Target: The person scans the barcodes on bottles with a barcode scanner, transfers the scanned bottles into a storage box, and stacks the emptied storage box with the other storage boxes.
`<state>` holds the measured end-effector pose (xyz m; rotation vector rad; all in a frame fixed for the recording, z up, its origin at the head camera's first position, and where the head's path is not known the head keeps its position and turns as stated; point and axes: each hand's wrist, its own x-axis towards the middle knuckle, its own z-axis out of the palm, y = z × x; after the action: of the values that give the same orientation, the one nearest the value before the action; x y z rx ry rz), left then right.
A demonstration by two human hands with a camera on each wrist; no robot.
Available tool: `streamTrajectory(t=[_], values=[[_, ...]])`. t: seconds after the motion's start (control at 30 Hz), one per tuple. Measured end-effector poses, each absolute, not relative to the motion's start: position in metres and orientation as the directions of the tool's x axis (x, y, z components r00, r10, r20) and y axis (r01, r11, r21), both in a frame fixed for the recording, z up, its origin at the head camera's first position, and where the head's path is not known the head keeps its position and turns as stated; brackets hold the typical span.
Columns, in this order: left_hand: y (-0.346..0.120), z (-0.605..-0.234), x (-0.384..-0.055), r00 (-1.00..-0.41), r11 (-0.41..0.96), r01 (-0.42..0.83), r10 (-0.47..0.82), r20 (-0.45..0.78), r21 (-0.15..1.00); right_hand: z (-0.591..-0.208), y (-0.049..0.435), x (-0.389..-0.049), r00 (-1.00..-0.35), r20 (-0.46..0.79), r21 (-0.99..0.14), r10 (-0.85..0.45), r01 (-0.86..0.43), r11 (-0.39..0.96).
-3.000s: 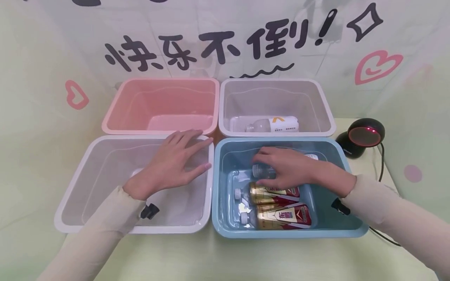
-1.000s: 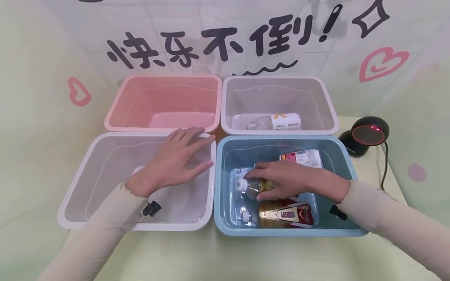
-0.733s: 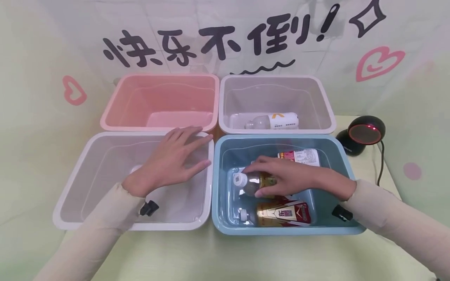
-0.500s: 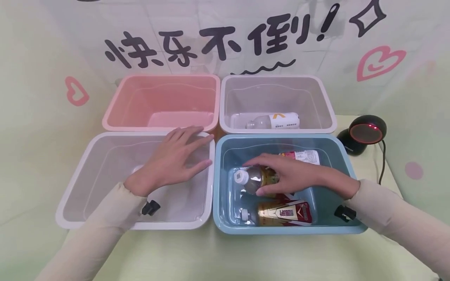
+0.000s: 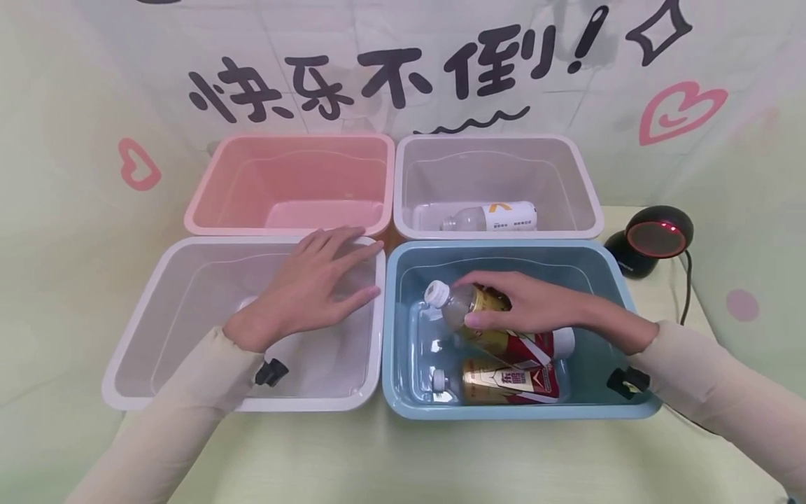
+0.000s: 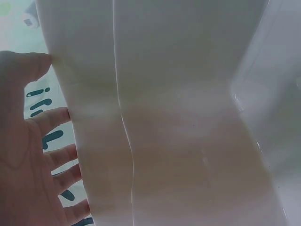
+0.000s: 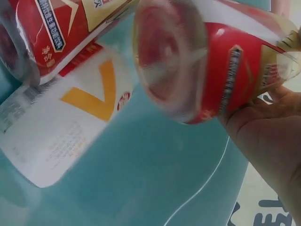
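Note:
My right hand grips a gold-and-red labelled plastic bottle round its upper half, inside the blue bin. The bottle tilts, its white cap up and to the left; the right wrist view shows its base close up. Beneath it lies a second gold-and-red bottle on its side. A white-labelled bottle with an orange V also lies in there, mostly hidden in the head view. My left hand rests at the rim of the front-left whitish bin, fingers spread and holding nothing.
Behind stand a pink bin and a pale bin with one white-labelled bottle lying inside. A black device with a red-lit round face and a cable is at the right. A printed curtain hangs at the back.
My right hand has moved from the white-labelled bottle to a gold-and-red one, taken hold of it, and raised and tilted it. The left hand stays put.

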<state>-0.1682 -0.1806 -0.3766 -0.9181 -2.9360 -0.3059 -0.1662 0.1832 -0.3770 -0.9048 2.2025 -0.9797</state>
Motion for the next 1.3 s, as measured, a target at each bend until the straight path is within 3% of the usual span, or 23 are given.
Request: streamTrajectory(t=[0.53,0.77,1.0,1.3], values=[[-0.181,-0.376,-0.168,-0.826,0.806,0.563,0.555,0.099,0.181,-0.342,0.204,-0.165,-0.652,-0.329,-0.815,-0.683,-0.169,0.554],[-0.180,-0.376,-0.167,-0.824,0.806,0.566,0.557,0.100,0.175,-0.325,0.217,-0.162,-0.660,-0.262,-0.836,-0.704,-0.209,0.508],[-0.180,-0.375,-0.167,-0.824,0.804,0.566,0.558,0.096,0.180,-0.313,0.240,-0.163,-0.725,-0.231,-0.804,-0.649,-0.234,0.547],[-0.179,-0.375,-0.167,-0.820,0.801,0.572,0.563,0.101,0.178,-0.310,0.270,-0.161,-0.821,-0.074,-0.733,-0.566,-0.340,0.590]])
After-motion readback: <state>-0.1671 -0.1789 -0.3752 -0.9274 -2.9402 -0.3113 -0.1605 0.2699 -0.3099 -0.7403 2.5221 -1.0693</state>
